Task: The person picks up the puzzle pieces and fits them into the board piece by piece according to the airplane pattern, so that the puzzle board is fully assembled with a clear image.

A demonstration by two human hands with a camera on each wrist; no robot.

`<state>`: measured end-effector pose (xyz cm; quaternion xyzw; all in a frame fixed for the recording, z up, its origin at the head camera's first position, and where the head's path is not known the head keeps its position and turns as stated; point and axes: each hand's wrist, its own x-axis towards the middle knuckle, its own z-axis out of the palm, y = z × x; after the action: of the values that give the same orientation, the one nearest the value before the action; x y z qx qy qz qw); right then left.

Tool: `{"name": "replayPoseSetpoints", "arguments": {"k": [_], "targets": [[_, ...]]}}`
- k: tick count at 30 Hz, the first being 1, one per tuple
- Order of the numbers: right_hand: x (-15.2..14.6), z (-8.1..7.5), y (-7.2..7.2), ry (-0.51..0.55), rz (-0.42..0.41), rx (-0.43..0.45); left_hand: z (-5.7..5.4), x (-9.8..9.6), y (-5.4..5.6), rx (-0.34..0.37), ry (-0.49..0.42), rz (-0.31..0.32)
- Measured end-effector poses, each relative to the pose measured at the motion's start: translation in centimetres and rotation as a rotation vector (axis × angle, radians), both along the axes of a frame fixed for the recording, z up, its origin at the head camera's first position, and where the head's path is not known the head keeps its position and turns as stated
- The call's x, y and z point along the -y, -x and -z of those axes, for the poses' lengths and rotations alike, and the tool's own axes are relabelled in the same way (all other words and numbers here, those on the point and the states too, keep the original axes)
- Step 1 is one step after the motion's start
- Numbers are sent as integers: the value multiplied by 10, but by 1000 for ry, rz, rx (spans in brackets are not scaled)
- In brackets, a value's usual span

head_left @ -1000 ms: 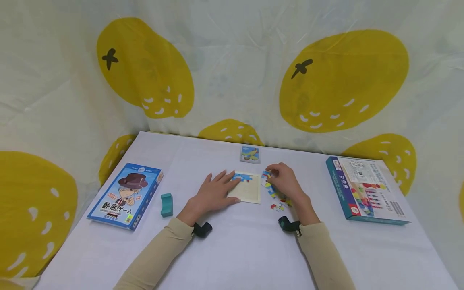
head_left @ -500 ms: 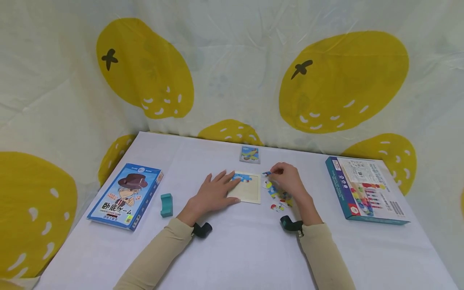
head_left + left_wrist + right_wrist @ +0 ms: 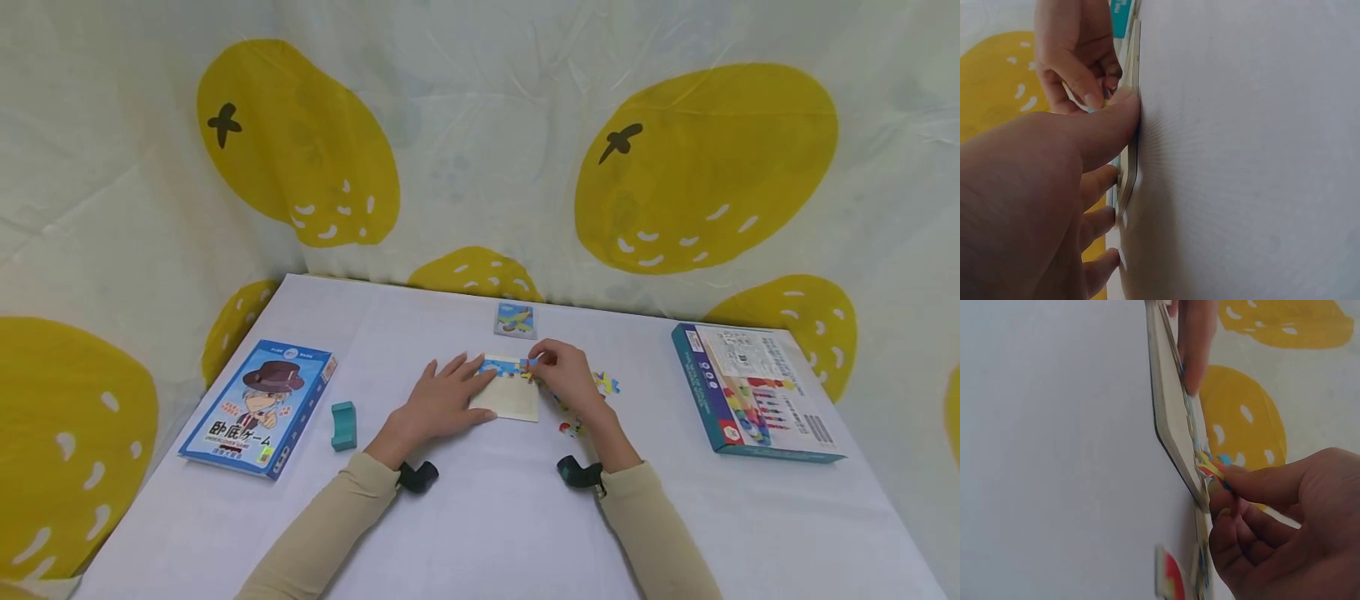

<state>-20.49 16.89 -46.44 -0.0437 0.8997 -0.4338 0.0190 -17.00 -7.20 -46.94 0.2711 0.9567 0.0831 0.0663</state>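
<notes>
A shallow jigsaw tray (image 3: 514, 402) lies flat in the middle of the table, with blue pieces (image 3: 504, 367) set along its far edge. My left hand (image 3: 444, 400) rests on the tray's left side, fingers spread and thumb on the near edge. Over the far right corner, my right hand (image 3: 567, 379) pinches a jigsaw piece (image 3: 1212, 469) between thumb and fingers. Blue, yellow and red show on that piece in the right wrist view. Loose jigsaw pieces (image 3: 606, 383) lie right of the tray, partly hidden under the right hand and wrist.
A small airplane picture card (image 3: 516, 320) lies beyond the tray. To the left are a teal block with a hollowed side (image 3: 344, 426) and a blue game box (image 3: 258, 407). Another flat box (image 3: 759, 392) lies at the right. A patterned cloth hangs behind the table.
My right hand has picked up a jigsaw piece from the loose pieces and moved left with it to the tray's far right corner. My left hand has stayed in place.
</notes>
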Motion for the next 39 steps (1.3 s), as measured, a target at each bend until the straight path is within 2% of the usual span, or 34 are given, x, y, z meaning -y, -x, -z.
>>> {"name": "replayPoseSetpoints", "arguments": {"k": [7,13,25,31,36,39], "targets": [[14,-1,-2,-18,74,16,1,0,1,-3,16,-5],[24,-4,-3,-129,105,25,2,0,0,-14,19,2],[26,-5,-2,-215,14,-31,4,-1,2,-23,39,-4],[24,-4,-4,-214,25,-41,2,0,3,18,27,0],[20,0,-6,-220,12,-61,-5,8,3,84,-24,6],[13,0,-6,-185,7,-60,-8,14,3,112,-61,15]]}}
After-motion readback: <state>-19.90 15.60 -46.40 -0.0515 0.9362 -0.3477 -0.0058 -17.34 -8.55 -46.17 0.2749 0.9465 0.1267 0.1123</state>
